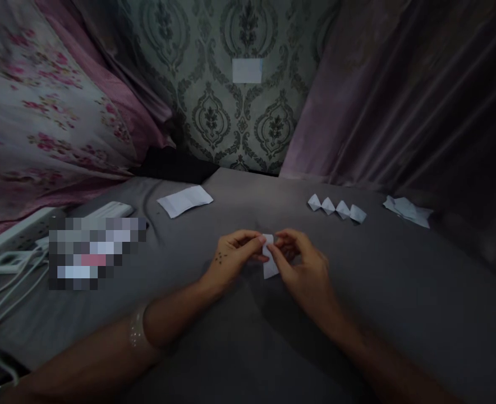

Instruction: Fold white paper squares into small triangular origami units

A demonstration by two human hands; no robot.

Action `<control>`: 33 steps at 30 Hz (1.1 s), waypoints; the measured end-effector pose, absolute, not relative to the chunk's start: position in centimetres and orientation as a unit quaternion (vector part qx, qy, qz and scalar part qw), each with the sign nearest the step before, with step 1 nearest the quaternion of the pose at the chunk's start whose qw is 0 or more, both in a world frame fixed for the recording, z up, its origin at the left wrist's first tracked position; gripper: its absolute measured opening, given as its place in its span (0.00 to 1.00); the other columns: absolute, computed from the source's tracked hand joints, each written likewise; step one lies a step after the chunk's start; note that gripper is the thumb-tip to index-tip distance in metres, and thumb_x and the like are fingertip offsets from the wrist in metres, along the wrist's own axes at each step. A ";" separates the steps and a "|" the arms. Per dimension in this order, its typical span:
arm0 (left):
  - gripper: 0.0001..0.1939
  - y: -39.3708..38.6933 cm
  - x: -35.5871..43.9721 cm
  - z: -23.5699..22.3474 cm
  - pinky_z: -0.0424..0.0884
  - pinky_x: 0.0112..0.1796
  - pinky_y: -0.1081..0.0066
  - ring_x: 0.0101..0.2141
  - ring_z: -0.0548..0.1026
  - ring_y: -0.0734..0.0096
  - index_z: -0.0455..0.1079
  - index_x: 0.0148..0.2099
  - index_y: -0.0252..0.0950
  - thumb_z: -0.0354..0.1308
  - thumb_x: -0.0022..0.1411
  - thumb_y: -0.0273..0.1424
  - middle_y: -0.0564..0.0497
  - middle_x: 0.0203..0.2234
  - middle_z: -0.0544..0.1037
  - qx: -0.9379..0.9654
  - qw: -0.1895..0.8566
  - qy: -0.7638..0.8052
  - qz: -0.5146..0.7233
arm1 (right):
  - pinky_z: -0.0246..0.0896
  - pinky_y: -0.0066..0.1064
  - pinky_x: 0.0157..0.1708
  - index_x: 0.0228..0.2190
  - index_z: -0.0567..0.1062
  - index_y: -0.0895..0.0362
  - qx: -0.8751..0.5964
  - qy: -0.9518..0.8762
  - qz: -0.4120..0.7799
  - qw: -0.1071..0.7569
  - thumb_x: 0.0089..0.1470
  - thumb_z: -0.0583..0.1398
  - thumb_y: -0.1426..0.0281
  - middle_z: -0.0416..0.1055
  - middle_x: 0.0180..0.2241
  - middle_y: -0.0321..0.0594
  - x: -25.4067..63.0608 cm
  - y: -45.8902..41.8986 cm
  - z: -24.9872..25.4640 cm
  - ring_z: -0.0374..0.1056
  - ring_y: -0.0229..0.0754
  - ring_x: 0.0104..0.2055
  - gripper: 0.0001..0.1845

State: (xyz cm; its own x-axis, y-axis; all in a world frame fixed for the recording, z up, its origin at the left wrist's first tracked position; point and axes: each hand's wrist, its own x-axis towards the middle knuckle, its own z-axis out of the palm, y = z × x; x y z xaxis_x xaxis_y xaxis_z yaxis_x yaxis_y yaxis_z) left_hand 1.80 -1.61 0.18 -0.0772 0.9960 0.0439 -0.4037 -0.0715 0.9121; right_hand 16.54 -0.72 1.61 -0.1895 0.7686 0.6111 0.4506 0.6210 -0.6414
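Note:
A small folded piece of white paper (270,269) is held upright above the grey sheet, between both hands. My left hand (235,255) pinches its upper left edge with thumb and fingers. On the other side, my right hand (302,261) grips it with the thumb lying across its front, the fingers curled behind. Beyond the right hand lies a row of several folded white paper pieces (336,207) with pointed, diamond-like shapes. A stack of flat white paper strips (184,200) rests past the left hand.
Crumpled white papers (408,211) lie at the far right. On the left are a white power strip (16,238) with cables (8,300) and a pixelated patch. A black cloth (176,164) sits at the back, before the patterned wall (214,112). Curtains (349,101) hang at both sides.

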 end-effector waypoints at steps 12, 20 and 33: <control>0.11 -1.6 1.6 0.3 0.76 0.39 0.69 0.33 0.77 0.71 0.77 0.36 0.32 0.67 0.53 0.35 0.48 0.32 0.80 0.418 0.557 0.378 0.611 | 0.67 0.32 0.34 0.49 0.74 0.53 -0.355 -0.810 0.019 0.466 0.59 0.55 0.75 0.70 0.36 0.41 16.5 -1.0 0.3 0.69 0.39 0.35 0.17; 0.10 -1.6 1.6 0.7 0.77 0.36 0.69 0.29 0.77 0.73 0.77 0.35 0.32 0.67 0.52 0.33 0.51 0.29 0.79 0.432 0.538 0.372 0.621 | 0.66 0.31 0.35 0.44 0.77 0.53 -0.345 -0.779 0.129 0.507 0.58 0.57 0.76 0.71 0.35 0.39 16.2 -0.9 1.3 0.69 0.37 0.35 0.14; 0.13 -1.5 1.6 0.9 0.77 0.33 0.70 0.27 0.78 0.73 0.72 0.38 0.33 0.68 0.50 0.31 0.52 0.27 0.79 0.424 0.540 0.372 0.624 | 0.66 0.31 0.32 0.33 0.81 0.52 -0.385 -0.639 0.437 0.503 0.50 0.64 0.65 0.74 0.34 0.39 16.2 -0.3 1.8 0.70 0.39 0.34 0.08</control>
